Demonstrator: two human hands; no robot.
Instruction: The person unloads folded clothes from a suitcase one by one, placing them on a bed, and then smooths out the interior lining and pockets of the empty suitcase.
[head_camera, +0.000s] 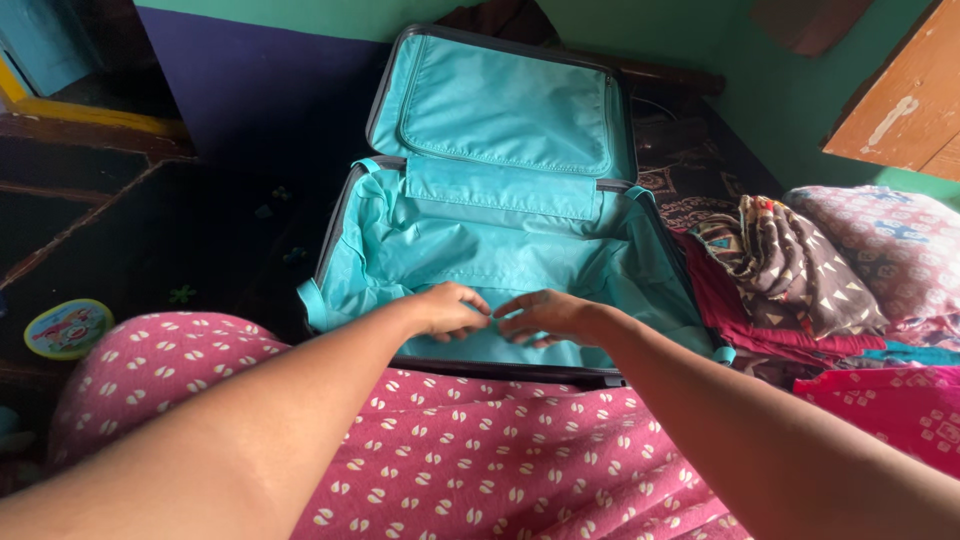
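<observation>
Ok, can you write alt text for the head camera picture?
Two hands, left hand and right hand, meet fingertip to fingertip inside an open suitcase lined in turquoise. Folded clothes are piled to its right, and pink spotted fabric covers the lap below.

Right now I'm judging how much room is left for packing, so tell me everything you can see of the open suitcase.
The suitcase lies open, its lid propped upright at the far side. A dark frame edges it; the inside is turquoise fabric lining, creased, with a flat panel pocket in the lid. Turquoise straps hang at both sides. Nothing shows in the base. The left hand and right hand meet over its near edge, fingers together on something I cannot make out. Folded clothes lie against its right side.
</observation>
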